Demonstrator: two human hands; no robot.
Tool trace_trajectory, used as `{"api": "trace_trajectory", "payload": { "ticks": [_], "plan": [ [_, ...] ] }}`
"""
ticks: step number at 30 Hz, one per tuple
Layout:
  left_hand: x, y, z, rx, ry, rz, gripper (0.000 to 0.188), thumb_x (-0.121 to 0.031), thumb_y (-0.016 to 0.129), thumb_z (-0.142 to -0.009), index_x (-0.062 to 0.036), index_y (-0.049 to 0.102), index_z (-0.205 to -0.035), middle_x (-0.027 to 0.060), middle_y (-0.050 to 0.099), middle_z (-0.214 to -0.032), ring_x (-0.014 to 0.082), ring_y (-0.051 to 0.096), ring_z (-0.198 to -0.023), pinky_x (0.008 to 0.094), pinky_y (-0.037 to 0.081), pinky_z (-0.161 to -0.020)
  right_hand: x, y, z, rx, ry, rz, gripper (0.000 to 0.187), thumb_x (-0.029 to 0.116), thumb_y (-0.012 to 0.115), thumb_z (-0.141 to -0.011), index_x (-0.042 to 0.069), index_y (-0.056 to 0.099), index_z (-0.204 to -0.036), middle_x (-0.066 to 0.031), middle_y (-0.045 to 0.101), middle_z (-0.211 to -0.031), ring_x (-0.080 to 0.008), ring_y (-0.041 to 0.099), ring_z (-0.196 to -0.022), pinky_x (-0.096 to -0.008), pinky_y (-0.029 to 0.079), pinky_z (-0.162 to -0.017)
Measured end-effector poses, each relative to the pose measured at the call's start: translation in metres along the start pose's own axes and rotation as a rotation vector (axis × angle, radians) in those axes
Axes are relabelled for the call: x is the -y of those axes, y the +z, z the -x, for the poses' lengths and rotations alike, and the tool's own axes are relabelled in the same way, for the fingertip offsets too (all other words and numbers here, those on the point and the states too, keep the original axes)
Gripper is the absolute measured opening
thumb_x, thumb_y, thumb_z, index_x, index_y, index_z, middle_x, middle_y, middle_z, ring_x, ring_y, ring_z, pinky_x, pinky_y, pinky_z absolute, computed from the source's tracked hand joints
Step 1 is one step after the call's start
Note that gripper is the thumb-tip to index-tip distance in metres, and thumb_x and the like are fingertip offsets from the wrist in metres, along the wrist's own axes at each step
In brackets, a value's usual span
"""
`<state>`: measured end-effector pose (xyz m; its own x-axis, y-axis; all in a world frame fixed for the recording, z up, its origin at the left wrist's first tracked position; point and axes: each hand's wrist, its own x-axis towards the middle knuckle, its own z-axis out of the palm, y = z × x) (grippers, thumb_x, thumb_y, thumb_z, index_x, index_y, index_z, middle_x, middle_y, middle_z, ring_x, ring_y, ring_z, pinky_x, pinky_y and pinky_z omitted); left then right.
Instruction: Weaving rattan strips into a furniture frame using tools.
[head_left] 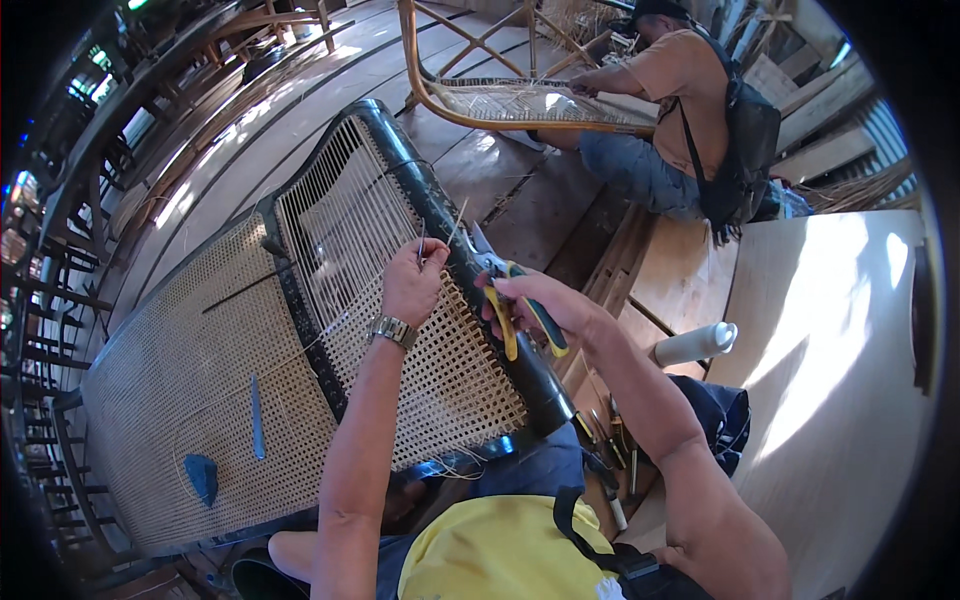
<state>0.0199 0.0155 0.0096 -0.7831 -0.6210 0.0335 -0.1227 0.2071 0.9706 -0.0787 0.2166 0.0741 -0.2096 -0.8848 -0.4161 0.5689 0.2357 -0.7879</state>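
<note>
A dark frame [400, 165] with woven cane panels lies across my lap. Over the near part of its partly woven panel [440, 370], my left hand [413, 283] is closed in a pinch, a watch on its wrist. A pale cane strand [458, 218] rises from its fingertips, beside the frame's right rail. My right hand [545, 300] grips pruning shears [549, 325] with yellow and blue handles; their blades point away from me, close to the left fingertips. Farther up the panel, parallel strands [345, 230] run without a full weave.
On the finished cane weave lie a blue strip-shaped tool [257, 420] and a blue piece [201, 478]. Hand tools [620, 440] and a pale bottle [695, 343] are at my right. A co-worker [690, 100] sits at the back right with a curved rattan frame [530, 124].
</note>
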Motion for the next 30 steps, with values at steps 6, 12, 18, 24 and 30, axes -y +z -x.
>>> {"api": "trace_trajectory", "payload": {
  "ticks": [6, 12, 18, 24, 30],
  "plan": [
    [-0.005, -0.003, 0.005, 0.012, -0.027, -0.027, 0.014, -0.017, 0.068, -0.097, -0.0036, 0.07, -0.102, -0.0034, 0.065, -0.083, 0.0054, 0.053, -0.07, 0.0236, 0.045, -0.066, 0.0, 0.024, -0.007, -0.283, -0.173, 0.091, 0.031, 0.033, 0.067, -0.094, 0.006, 0.056, -0.104, -0.0034, 0.058, -0.078, -0.0154, 0.056, -0.056, -0.0282, 0.046, -0.053],
    [-0.028, -0.009, -0.014, 0.021, 0.037, -0.146, 0.018, -0.022, 0.062, -0.1, -0.0054, 0.071, -0.1, -0.0039, 0.063, -0.078, 0.0078, 0.054, -0.067, 0.0269, 0.044, -0.062, -0.103, -0.019, 0.143, -0.733, -0.107, 0.805, 0.043, 0.027, 0.071, -0.089, 0.001, 0.052, -0.118, -0.0166, 0.058, -0.086, -0.027, 0.061, -0.08, -0.0386, 0.05, -0.073],
    [-0.175, -0.077, -0.058, -0.014, 0.477, 0.353, 0.027, -0.032, 0.069, -0.097, -0.0058, 0.075, -0.099, -0.0004, 0.068, -0.074, 0.0057, 0.053, -0.06, 0.0244, 0.041, -0.055, -0.251, -0.045, 0.254, -0.901, 0.271, 1.526, 0.06, 0.029, 0.077, -0.08, -0.001, 0.05, -0.124, -0.0237, 0.053, -0.105, -0.0443, 0.056, -0.098, -0.053, 0.046, -0.084],
    [-0.04, -0.147, -0.036, -0.273, 0.165, -0.111, 0.025, -0.033, 0.069, -0.095, -0.0095, 0.077, -0.102, -0.0013, 0.068, -0.07, 0.0066, 0.058, -0.061, 0.0255, 0.044, -0.057, -0.256, -0.051, 0.253, -0.618, 0.643, 1.769, 0.069, 0.042, 0.079, -0.079, 0.001, 0.05, -0.126, -0.0277, 0.052, -0.121, -0.0466, 0.058, -0.106, -0.0519, 0.049, -0.089],
    [0.106, -0.143, 0.045, -0.248, -0.069, -0.399, 0.025, -0.029, 0.068, -0.093, -0.0077, 0.076, -0.102, 0.0126, 0.073, -0.092, 0.0283, 0.07, -0.085, 0.0383, 0.054, -0.079, -0.061, 0.016, 0.091, -0.673, -0.318, 1.245, 0.044, 0.01, 0.069, -0.092, -0.001, 0.052, -0.131, -0.023, 0.057, -0.121, -0.0314, 0.064, -0.082, -0.0404, 0.054, -0.072]
  ]
}}
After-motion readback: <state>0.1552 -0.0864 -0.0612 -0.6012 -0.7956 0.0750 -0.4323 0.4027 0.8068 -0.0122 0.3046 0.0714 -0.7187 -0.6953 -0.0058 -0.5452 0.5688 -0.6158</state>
